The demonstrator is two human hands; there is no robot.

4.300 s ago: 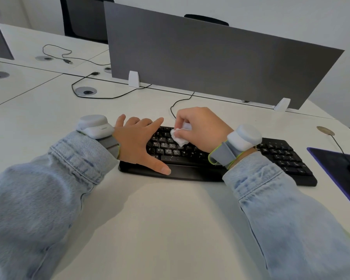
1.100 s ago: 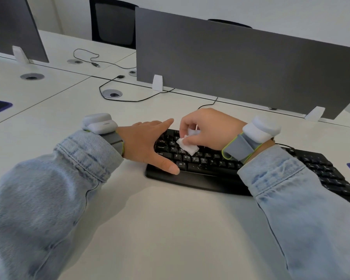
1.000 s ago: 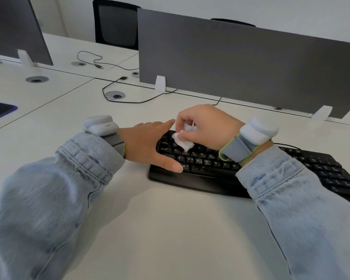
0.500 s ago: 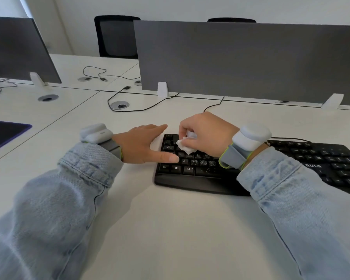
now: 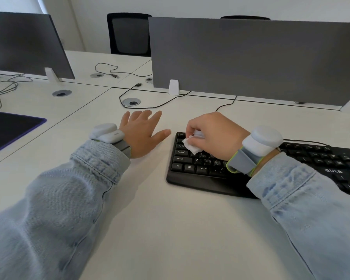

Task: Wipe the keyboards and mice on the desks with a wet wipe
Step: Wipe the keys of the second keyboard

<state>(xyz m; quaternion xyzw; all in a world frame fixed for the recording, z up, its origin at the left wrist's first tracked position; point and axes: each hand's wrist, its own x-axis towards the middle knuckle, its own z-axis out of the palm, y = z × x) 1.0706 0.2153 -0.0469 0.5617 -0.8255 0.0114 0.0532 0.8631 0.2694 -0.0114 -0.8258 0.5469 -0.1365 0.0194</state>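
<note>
A black keyboard [image 5: 192, 170] lies on the white desk [image 5: 170, 229], running off the right edge of the view. My right hand [image 5: 216, 136] pinches a crumpled white wet wipe [image 5: 191, 146] and presses it on the keys at the keyboard's upper left corner. My left hand [image 5: 142, 133] lies flat on the desk just left of the keyboard, fingers spread, thumb tip close to the keyboard's edge without touching it. No mouse shows in this view.
A grey divider panel [image 5: 251, 59] stands behind the keyboard, another [image 5: 26, 43] at the far left. A dark mouse pad [image 5: 6, 130] lies at the left edge. Cable grommets [image 5: 131, 102] and loose cables [image 5: 109, 71] lie farther back. A black chair [image 5: 129, 33] stands beyond the desks.
My left hand has come off the keyboard's left end and now lies on the desk beside it. My right hand has kept rubbing the wipe over the left keys. The view has swung left.
</note>
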